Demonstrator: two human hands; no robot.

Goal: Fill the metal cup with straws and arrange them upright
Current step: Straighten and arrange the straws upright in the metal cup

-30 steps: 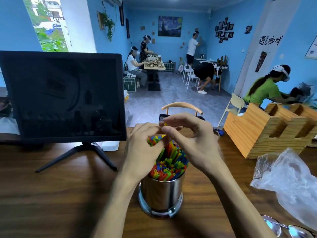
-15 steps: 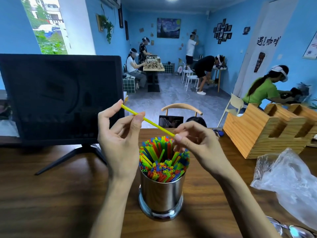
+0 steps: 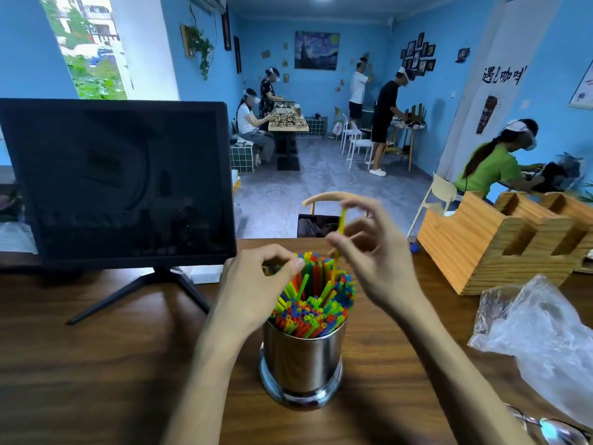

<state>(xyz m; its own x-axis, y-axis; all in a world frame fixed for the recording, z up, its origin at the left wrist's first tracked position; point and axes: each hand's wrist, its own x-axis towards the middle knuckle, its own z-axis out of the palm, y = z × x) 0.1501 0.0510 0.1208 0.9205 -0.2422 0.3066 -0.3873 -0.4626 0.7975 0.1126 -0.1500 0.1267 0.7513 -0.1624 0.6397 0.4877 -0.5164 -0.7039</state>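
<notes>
a yellow straw [image 3: 339, 238] is pinched near upright by the right hand [image 3: 369, 252] above the metal cup [image 3: 301, 361], which stands on the table [image 3: 96, 364] packed with straws [image 3: 316, 297]. the left hand [image 3: 256, 284] is curled at the bundle's edge; whether anything is gripped cannot be told. the straw is best lowered into a gap, held vertical, while neighbours are steadied.
</notes>
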